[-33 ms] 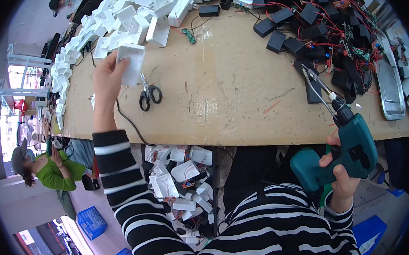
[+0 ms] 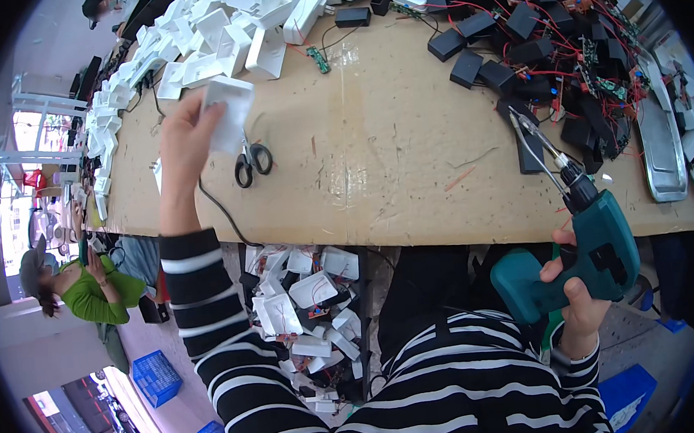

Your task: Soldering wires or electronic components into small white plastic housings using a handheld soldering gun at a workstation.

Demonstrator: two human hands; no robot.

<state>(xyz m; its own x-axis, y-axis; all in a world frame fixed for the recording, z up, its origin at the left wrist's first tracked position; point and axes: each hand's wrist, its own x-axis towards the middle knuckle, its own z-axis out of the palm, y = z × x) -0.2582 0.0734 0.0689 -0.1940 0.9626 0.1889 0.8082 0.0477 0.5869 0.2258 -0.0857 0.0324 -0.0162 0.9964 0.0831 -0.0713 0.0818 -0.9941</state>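
Observation:
My left hand (image 2: pixel 185 143) is closed on a white plastic casing (image 2: pixel 231 116), thumb on its face, raised over the left part of the table. Just right of the casing, scissors (image 2: pixel 253 163) with black handles lie on the tabletop. At the right, my right hand (image 2: pixel 583 309) wraps round the grip of a teal pistol-grip power tool (image 2: pixel 606 238). Its black nose carries a slim metal tip and a thin curved tube, both pointing up and left toward a black box (image 2: pixel 529 151). I cannot make out whether they touch it.
White casings (image 2: pixel 267 53) are heaped at the back left. Black boxes (image 2: pixel 474 26) with red wires and circuit boards pile up at the back right, near a metal tray (image 2: pixel 666 174). A bin of scrap casings (image 2: pixel 312 290) sits below the table's front edge. Another person (image 2: pixel 86 287) is at the left.
My left hand has shifted slightly right and down with the white casing, which tilts a little more. The right hand and power tool are nearly unmoved.

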